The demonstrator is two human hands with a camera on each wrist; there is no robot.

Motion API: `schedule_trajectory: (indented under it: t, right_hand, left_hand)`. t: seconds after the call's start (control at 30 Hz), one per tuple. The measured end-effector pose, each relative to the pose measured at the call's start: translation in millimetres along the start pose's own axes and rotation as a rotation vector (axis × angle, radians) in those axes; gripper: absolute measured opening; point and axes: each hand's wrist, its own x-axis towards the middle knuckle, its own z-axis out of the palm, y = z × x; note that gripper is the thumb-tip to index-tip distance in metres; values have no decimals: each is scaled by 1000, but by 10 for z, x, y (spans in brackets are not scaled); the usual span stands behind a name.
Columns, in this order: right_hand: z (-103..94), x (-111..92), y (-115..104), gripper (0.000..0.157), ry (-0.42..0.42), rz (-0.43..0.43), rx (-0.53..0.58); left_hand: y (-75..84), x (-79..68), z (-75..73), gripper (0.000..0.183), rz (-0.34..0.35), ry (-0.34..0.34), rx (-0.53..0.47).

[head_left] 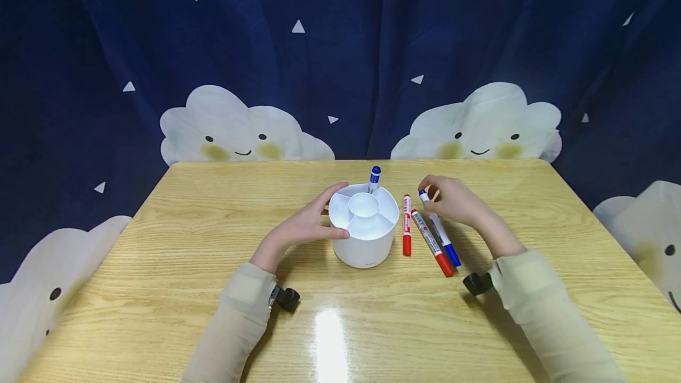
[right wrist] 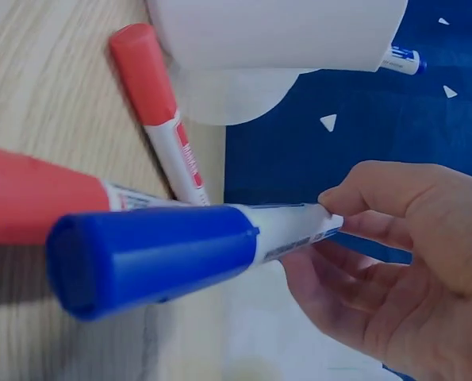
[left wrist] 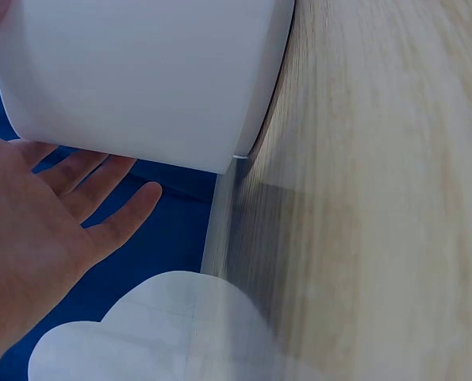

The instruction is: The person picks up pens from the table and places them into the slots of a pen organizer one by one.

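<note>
A round white desk organizer with several compartments stands on the table, and a blue marker sits upright in its back compartment. My left hand holds the organizer from the left, thumb at the front rim and fingers round the far side. In the left wrist view, the organizer's smooth wall lies beside that hand's spread fingers. To the right, my right hand pinches the far end of another blue marker. Its blue cap points toward the right wrist camera.
Two red markers lie on the wooden table: one close to the organizer's right side, the other slanted alongside the pinched blue marker. Behind the table's far edge hangs a dark blue curtain with clouds and white triangles.
</note>
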Motion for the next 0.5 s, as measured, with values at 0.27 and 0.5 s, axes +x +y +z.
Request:
schedule_trajectory:
  t: [0.27,0.5]
  right_hand:
    - [-85,36,-105,28,93,-34,11]
    - [-138,41,-198,27,196,-46,71]
  left_hand:
    - [-239,80,16,90,16,27,14]
    - [-244,81,16,91,15,22,15]
